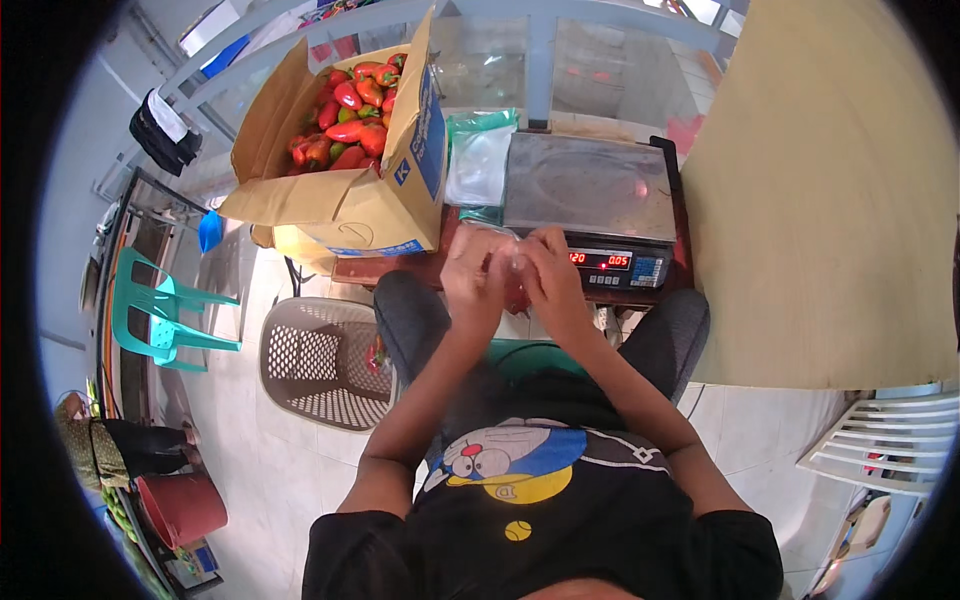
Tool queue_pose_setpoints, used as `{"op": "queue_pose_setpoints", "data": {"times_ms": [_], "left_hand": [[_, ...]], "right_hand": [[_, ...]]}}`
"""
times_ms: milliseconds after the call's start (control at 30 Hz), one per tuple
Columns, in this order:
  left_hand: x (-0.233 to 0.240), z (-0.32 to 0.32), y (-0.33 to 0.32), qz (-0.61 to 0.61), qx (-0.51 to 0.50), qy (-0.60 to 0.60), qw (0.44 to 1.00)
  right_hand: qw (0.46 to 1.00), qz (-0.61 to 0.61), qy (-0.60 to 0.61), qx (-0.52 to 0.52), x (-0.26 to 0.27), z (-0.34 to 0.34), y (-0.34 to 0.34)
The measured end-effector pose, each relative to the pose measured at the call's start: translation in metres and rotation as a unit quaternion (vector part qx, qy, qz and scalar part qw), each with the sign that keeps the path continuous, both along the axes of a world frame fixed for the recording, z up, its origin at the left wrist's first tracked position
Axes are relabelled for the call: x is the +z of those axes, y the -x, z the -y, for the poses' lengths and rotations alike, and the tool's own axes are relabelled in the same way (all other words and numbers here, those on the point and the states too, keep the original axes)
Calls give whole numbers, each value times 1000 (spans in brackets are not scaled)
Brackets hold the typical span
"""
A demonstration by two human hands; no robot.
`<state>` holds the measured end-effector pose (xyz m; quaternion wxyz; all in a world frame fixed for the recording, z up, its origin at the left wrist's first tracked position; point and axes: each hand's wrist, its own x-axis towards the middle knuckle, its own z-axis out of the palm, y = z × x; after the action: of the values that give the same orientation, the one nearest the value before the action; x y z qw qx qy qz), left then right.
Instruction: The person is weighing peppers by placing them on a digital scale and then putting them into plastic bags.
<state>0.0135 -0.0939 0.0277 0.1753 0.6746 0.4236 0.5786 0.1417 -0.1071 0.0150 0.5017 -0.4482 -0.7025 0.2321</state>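
Note:
Between my two hands, in front of the scale, hangs a small clear plastic bag with something red in it, partly hidden by my fingers. My left hand grips the bag's top from one side. From the other side my right hand pinches the same gathered plastic. Beyond them a digital weighing scale has a bare metal plate and lit red digits. A stack of clear plastic bags with a green edge lies left of it. Red peppers with some green fill an open cardboard box.
A beige plastic basket on the floor at my left holds a bag of peppers. A tan panel rises close on my right. Farther left are a green plastic chair, a red bin and a person.

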Motion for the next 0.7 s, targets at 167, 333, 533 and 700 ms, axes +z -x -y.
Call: {"op": "queue_pose_setpoints", "data": {"times_ms": [167, 333, 533, 700], "left_hand": [[-16, 17, 40, -13, 81, 46, 996], [-23, 44, 154, 111, 6, 183, 977], [-105, 70, 290, 39, 166, 286, 943], [-267, 79, 343, -114, 304, 318, 891]], "right_hand": [[996, 54, -16, 68, -5, -7, 24], [978, -50, 69, 193, 30, 2, 31], [987, -65, 51, 136, 9, -9, -16], [960, -121, 215, 131, 9, 10, -39]]}}
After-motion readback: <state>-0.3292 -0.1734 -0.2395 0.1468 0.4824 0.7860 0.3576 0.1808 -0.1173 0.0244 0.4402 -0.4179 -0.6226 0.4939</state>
